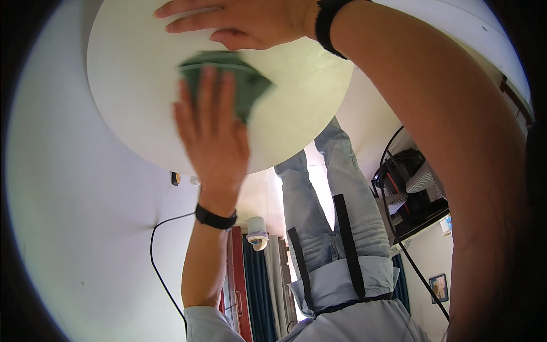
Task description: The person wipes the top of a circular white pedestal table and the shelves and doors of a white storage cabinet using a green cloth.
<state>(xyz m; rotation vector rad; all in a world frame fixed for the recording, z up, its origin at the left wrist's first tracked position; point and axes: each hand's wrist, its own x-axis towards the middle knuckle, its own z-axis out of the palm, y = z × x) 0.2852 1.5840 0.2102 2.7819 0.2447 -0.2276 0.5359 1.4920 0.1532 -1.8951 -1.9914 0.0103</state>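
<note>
My left hand point(213, 128) lies palm down on a folded dark green cloth point(252, 92), its fingers spread over the cloth; hand and cloth are blurred. The cloth rests on a round cream-coloured tabletop point(132, 107). Beyond it, at the top of the view, my right hand point(243, 21) is on or just over the same tabletop, fingers apart and pointing left, with nothing seen in it. Its upper side is partly cut off by the frame. A black band is on each wrist.
A pale wall point(85, 192) adjoins the tabletop at the left. My legs in jeans point(350, 184) are below its near edge. A black cable point(158, 265) hangs at the lower left, another point(410, 256) at the right. A black rack or stand point(401, 184) holds checked items at the right.
</note>
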